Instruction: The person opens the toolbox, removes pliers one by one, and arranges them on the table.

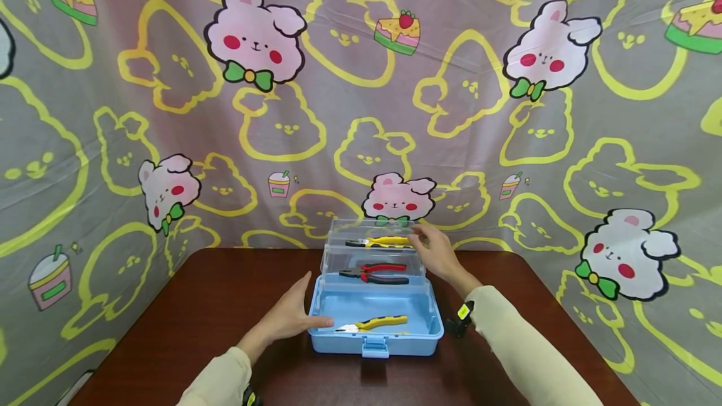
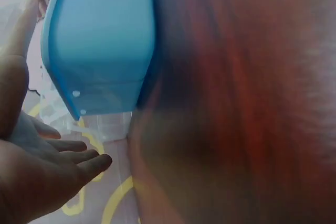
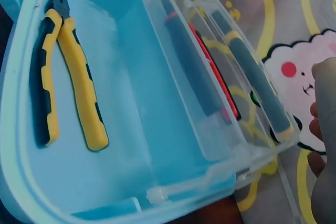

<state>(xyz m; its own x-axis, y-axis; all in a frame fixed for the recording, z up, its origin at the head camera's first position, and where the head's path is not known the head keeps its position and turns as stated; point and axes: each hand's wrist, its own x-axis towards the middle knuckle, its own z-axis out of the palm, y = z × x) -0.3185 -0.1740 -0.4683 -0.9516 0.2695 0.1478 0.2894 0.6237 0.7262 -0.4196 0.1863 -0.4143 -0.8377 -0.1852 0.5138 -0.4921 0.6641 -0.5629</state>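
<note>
Three pliers [image 1: 385, 321] sit stowed; closing the blue box [image 1: 338, 344] seems left. My left hand [image 1: 289, 313] lies straight-fingered (my right hand [image 1: 437, 252], by the far tray [image 1: 337, 249], I can't tell).

Counting now, and three pliers [image 1: 389, 320] are showing: two yellow, one red! One blue toolbox [image 1: 338, 345] is joining the tally, two clear trays [image 1: 333, 263] are following, one latch [image 1: 375, 348] is adding itself. Two hands [image 1: 439, 254] are appearing, two sleeves [image 1: 530, 343] too, one table [image 1: 225, 306], and three printed cups [image 1: 51, 279] are matching three cake slices [image 1: 397, 33].
</note>
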